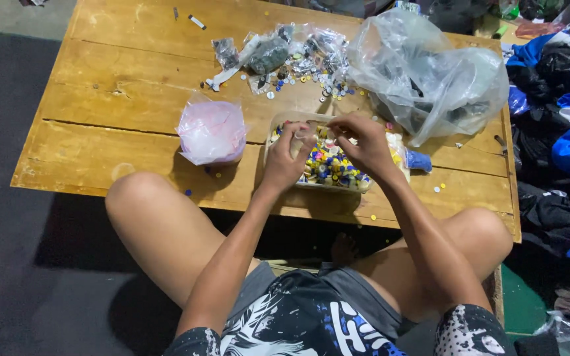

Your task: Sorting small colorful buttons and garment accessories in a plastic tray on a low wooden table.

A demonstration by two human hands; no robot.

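Clear plastic tray (284, 122) of multicoloured buttons at the wooden counter's (100, 132) near edge, both hands (left (286, 160), right (363, 143)) pinching small pieces above it; pink-filled bag (211, 134) left, large clear bag (430, 72) behind.

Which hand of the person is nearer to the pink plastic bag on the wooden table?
The left hand. It is over the left part of the tray of buttons, just right of the pink plastic bag. The right hand is farther right, over the same tray.
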